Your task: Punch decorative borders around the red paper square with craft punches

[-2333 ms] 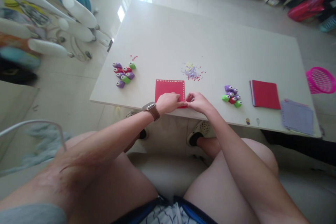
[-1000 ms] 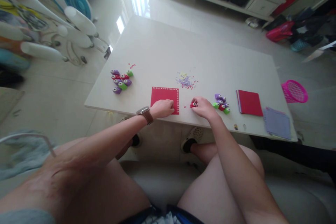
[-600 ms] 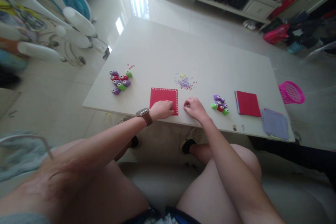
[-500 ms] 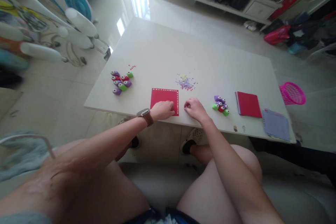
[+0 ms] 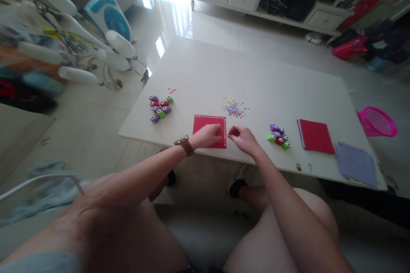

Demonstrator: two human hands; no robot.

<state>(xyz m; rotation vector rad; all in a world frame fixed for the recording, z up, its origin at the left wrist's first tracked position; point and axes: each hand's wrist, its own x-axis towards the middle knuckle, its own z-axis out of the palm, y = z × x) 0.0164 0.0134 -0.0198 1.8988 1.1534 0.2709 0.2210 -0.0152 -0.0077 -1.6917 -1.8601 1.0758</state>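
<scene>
A red square sheet of paper [image 5: 200, 124] lies at the table's near edge, with small punched shapes along its top and right borders. My left hand [image 5: 211, 134], a watch on its wrist, is over the right part of the sheet with fingers curled together; anything inside them is hidden. Just right of the sheet, my right hand [image 5: 239, 136] has thumb and fingertips pinched, and what they hold is too small to name. Beyond the hands is a pile of tiny purple, yellow and red paper cutouts [image 5: 233, 107].
Small purple, red and green craft punches stand in a left group [image 5: 160, 108] and a right group [image 5: 279, 137]. Farther right are a stack of red sheets [image 5: 316, 136] and purple sheets [image 5: 356, 164]. A pink basket [image 5: 377, 121] stands past the table's right edge.
My left hand's fingers have curled up from lying on the red sheet. My right hand has come closer to the sheet's right edge. The whole view has shifted slightly.
</scene>
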